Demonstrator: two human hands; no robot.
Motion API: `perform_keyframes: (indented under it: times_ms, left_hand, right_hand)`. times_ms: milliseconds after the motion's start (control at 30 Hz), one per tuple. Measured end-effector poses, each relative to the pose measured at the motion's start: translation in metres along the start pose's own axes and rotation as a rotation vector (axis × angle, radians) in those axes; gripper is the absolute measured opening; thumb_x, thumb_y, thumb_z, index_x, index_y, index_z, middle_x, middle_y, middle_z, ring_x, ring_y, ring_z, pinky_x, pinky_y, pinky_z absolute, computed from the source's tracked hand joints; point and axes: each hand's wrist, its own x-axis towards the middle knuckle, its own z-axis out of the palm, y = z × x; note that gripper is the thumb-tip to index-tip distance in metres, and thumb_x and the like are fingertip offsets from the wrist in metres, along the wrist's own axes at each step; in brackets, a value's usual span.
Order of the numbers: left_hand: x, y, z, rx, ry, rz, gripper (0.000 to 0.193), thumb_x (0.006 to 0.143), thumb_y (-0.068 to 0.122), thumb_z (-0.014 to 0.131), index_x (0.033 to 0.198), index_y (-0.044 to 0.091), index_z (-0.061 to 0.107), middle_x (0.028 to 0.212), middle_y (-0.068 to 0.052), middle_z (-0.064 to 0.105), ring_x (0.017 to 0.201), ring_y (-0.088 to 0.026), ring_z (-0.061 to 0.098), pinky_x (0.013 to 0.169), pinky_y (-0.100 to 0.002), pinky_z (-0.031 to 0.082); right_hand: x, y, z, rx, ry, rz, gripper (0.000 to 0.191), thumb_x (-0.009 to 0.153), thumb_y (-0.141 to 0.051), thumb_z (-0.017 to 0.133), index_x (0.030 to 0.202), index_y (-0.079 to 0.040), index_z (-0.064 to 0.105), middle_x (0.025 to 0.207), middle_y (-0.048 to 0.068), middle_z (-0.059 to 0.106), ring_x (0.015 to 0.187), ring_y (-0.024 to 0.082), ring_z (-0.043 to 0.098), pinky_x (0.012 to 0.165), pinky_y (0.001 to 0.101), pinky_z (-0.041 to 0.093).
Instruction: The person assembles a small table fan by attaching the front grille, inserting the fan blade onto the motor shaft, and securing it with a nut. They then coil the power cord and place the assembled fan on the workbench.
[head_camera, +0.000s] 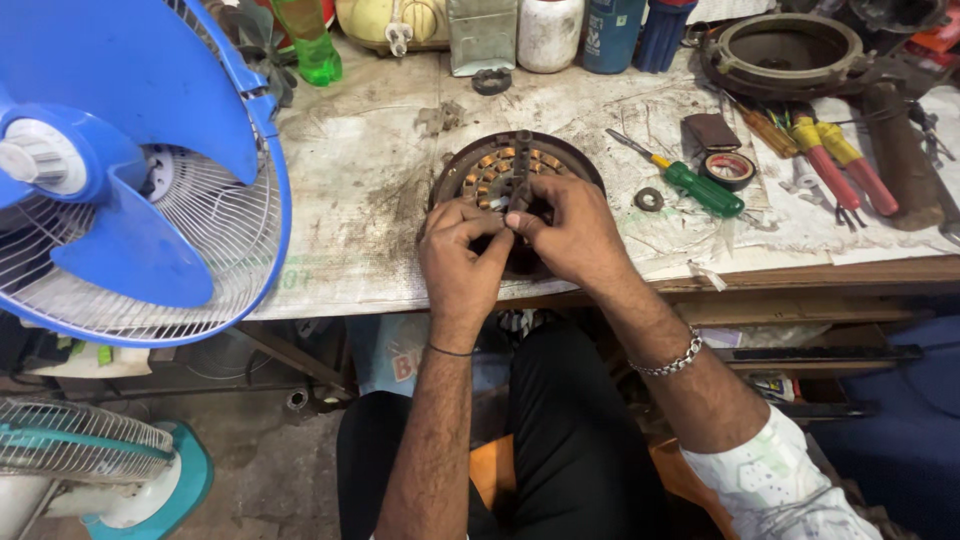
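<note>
pinching together at the near edge of the workbench (400, 290), the left hand (462, 255) and the right hand (572, 235) meet fingertip to fingertip over a round fan motor stator (490, 170). both hands are closed in a fine pinch, seemingly on a wire or small part at the stator's near rim, though what sits between the fingertips is too small to tell. the stator lies flat on the bench, just in front of the person's lap, its copper windings (488, 172) showing in a ring past the knuckles.

it looks heavy and stiff, a steel core that would sit firm under pressure; the windings and their thin leads seem the fragile part, easy to nick or snap. the grimy outer rim looks like the safe place to grip, and it may be greasy.

beyond it lie a green-handled screwdriver (700, 186), a roll of tape (729, 169), and red-and-yellow pliers (838, 165). a blue fan (120, 180) stands at the left.
</note>
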Motion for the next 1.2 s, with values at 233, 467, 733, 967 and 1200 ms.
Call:
perform_keyframes:
  times_ms: [233,467,733,967,1200]
  left_hand:
    - [0.002,-0.001,-0.001,-0.021,0.026,0.046,0.009,0.076,0.005,0.083,0.082,0.004,0.077,0.087,-0.007,0.072,0.103,-0.028,0.068,0.096,-0.041,0.053]
    - [0.0,0.0,0.0,0.007,-0.009,-0.058,0.009,0.072,0.005,0.083,0.079,0.004,0.078,0.087,-0.007,0.073,0.099,-0.027,0.069,0.091,-0.039,0.054]
    - [0.001,-0.002,0.004,0.041,0.021,0.021,0.011,0.07,0.005,0.084,0.079,0.004,0.079,0.087,-0.008,0.074,0.106,-0.03,0.068,0.095,-0.041,0.052]
    - [0.002,0.001,0.001,-0.021,0.028,0.029,0.01,0.071,0.005,0.083,0.079,0.004,0.077,0.087,-0.007,0.073,0.1,-0.029,0.069,0.092,-0.04,0.054]
    - [0.0,0.0,0.001,-0.004,0.009,-0.016,0.008,0.073,0.005,0.083,0.078,0.004,0.077,0.086,-0.007,0.073,0.097,-0.028,0.069,0.089,-0.039,0.054]
  right_hand:
    - [-0.003,-0.002,0.0,0.02,0.031,-0.041,0.024,0.084,-0.018,0.082,0.098,-0.001,0.073,0.092,0.016,0.071,0.092,0.032,0.066,0.081,0.0421,0.051]
    - [-0.008,0.089,-0.109,-0.18,0.38,0.095,0.021,0.093,0.006,0.068,0.112,-0.001,0.072,0.108,0.011,0.077,0.096,0.023,0.075,0.084,0.0348,0.058]
    - [-0.004,0.169,-0.199,-0.896,0.077,0.473,0.049,0.097,-0.036,0.067,0.116,0.01,0.067,0.109,0.037,0.069,0.1,0.051,0.067,0.089,0.0582,0.052]
    - [-0.001,0.139,-0.218,-0.884,-0.115,0.722,0.048,0.102,-0.039,0.062,0.117,0.005,0.075,0.115,0.032,0.072,0.105,0.047,0.07,0.094,0.0557,0.053]
    - [-0.05,0.087,-0.202,-0.187,-0.09,0.694,0.047,0.1,-0.042,0.055,0.134,-0.011,0.062,0.108,0.017,0.075,0.091,0.031,0.07,0.074,0.0463,0.057]
